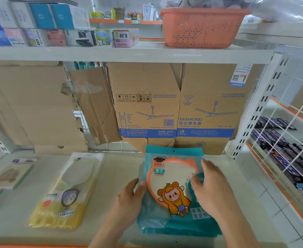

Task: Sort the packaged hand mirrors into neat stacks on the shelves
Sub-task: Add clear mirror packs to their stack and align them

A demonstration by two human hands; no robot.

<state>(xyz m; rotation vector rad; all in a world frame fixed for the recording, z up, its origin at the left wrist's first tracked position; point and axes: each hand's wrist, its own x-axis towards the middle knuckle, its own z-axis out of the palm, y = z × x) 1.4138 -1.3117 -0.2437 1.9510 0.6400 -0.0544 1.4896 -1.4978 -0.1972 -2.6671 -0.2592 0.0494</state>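
Head view, lower shelf [111, 176]. Teal mirror pack [172, 185] lies flat right of centre, orange-rimmed mirror and cartoon figure facing up; more teal edges show beneath it, probably a stack of like packs. Left hand [129, 199]: fingers loosely extended, tips touching the pack's left edge. Right hand [209, 187]: fingers straight and together, palm down, pressing on the pack's right side. Yellow mirror pack [65, 192] lies flat, well apart to the left. Cardboard boxes [179, 108] stand behind. Orange basket [202, 27] sits on the shelf above.
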